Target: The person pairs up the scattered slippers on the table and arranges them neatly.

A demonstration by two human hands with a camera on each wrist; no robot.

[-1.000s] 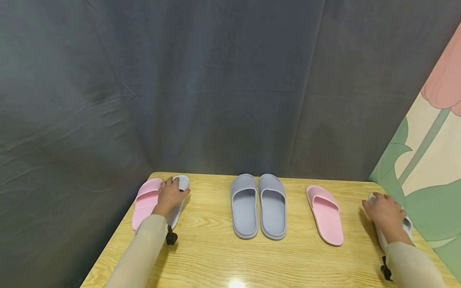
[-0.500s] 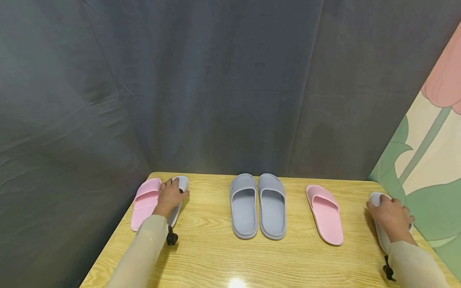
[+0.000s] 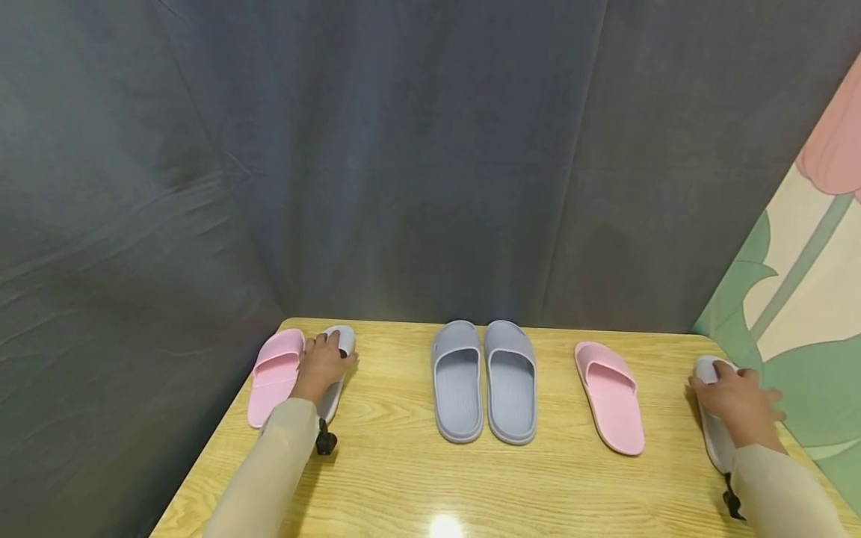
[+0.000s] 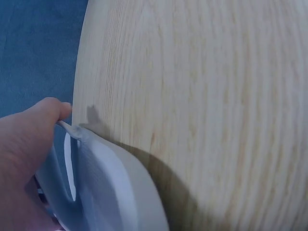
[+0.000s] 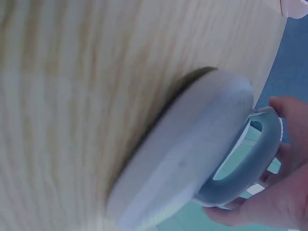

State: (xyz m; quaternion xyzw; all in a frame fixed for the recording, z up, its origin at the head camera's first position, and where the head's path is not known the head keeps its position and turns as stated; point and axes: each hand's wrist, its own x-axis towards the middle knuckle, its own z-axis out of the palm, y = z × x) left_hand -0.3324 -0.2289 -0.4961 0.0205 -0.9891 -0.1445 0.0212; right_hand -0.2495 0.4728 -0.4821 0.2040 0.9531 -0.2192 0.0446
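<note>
In the head view my left hand [image 3: 324,366] lies over a light grey slipper [image 3: 344,338] at the table's left end, beside a pink slipper [image 3: 272,382]. Seen from the left wrist, the thumb is at the edge of that slipper's strap [image 4: 57,178], with other fingers partly hidden beyond it. My right hand [image 3: 736,400] grips another light grey slipper [image 3: 718,444] at the right end. The right wrist view shows thumb and fingers round its strap [image 5: 255,168], the sole [image 5: 183,149] tilted up toward its edge over the wood.
A grey pair, left slipper [image 3: 457,396] and right slipper [image 3: 511,396], stands mid-table. Right of it lies a single pink slipper [image 3: 610,400]. The wooden table [image 3: 390,478] backs onto a dark curtain [image 3: 417,164], with a flower-painted wall [image 3: 807,299] at the right.
My right hand has shifted slightly right, and its slipper has turned, showing more of its toe and sole side. The left hand stays nearly where it was.
</note>
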